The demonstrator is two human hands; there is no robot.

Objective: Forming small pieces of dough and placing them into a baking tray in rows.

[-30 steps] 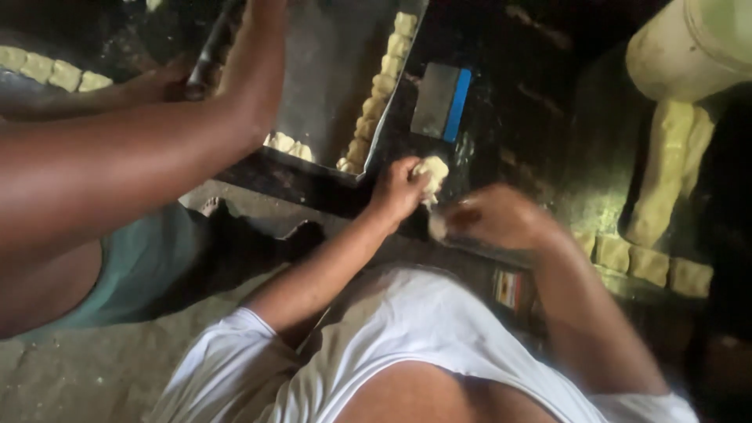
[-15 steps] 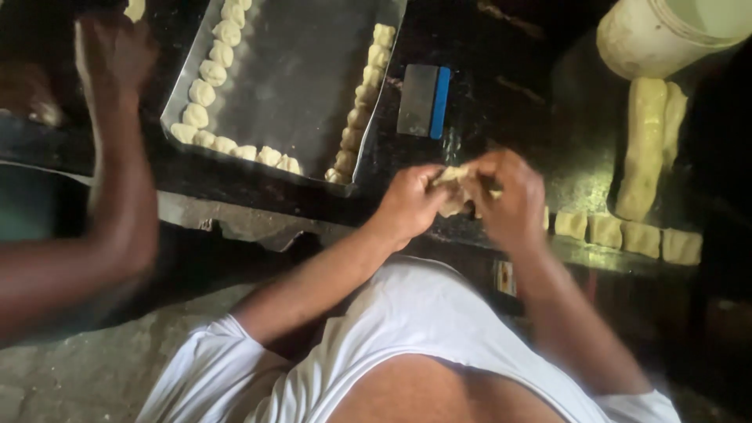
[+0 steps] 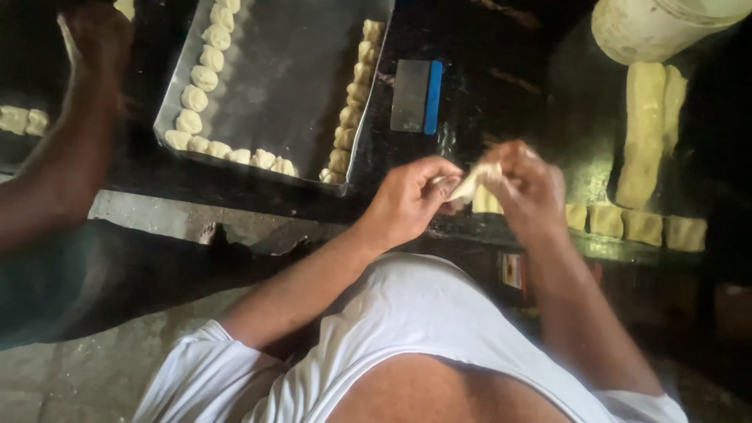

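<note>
Dough: small pale piece point(image 3: 472, 185) pinched between both hands, held above the dark counter's near edge, just in front of the white shirt.
Axis: it looks stretched roughly sideways, slightly tilted, one end in each hand; motion blur hides its exact shape.
Left hand point(image 3: 407, 200): fingers curled closed on the dough's left end, thumb on top.
Right hand point(image 3: 533, 188): fingers bent closed over the right end, covering part of it.
Nearer hand: neither; both touch the piece, which lies between them.
Cut pieces point(image 3: 634, 223): a row of squarish dough blocks on the counter, just beyond and right of the right hand.
Dough log point(image 3: 644, 133): long strip behind that row, lying front to back.
Tub point(image 3: 658, 27): white, far right corner.
Scraper point(image 3: 417, 95): flat metal blade with blue edge, beyond the hands.
Tray point(image 3: 282, 86): metal, left of the scraper, shaped dough balls point(image 3: 200, 78) lining its edges, middle bare.
Other person: an arm point(image 3: 55, 164) at far left, well apart from the hands.
Obstruction: none between hands and tray.
</note>
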